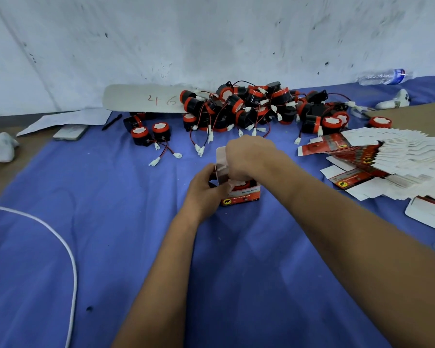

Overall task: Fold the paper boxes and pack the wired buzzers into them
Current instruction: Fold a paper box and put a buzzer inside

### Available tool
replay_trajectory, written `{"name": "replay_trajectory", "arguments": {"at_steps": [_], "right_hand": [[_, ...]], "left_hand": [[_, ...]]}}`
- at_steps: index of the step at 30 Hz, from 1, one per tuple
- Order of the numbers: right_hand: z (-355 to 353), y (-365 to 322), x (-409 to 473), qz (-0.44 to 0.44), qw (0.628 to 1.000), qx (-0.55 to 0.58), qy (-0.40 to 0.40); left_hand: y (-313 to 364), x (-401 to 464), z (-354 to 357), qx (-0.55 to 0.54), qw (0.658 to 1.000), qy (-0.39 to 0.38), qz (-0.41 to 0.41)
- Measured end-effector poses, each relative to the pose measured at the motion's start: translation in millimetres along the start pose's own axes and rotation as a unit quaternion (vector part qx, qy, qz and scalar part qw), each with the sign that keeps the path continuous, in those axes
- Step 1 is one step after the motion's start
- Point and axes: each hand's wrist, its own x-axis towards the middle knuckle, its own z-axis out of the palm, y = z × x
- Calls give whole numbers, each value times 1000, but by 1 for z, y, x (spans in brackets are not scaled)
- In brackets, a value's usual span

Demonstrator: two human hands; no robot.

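Box [239, 194] stands mouth-up on the blue surface [111, 234] directly under your right hand [249, 156], buzzer [241, 185] inside; left hand [205, 189] grips its left wall, right fingers pinching the top flap [222, 160].

Your left hand [203, 189] sits low with fingers curled in a grip, forearm reaching up from the bottom edge. Your right hand [249, 156] arches above it, fingers bent downward, its forearm crossing in from the lower right.
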Motion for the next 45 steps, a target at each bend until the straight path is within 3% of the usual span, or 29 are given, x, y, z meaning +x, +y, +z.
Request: {"name": "replay_trajectory", "arguments": {"at_steps": [6,14,17,26,37,41,45], "right_hand": [[-10,9,-10,-33,999,6,-43],[-17,-9,-33,17,979,112,170],[-2,-24,-35,17,975,117,188],[41,-22,-30,33,967,139,212],[59,-10,-29,65,941,207,260],[49,-9,-28,29,962,197,186],[35,-3,-25,-44,982,182,32]], "left_hand": [[1,0,18,12,997,80,-17],[1,1,19,9,996,86,-21],[2,4,18,65,994,85,-16],[2,5,17,64,992,109,-26],[6,-8,17,-1,994,100,-55],[10,-10,18,8,994,96,-41],[12,-8,17,55,995,84,-29]]}}
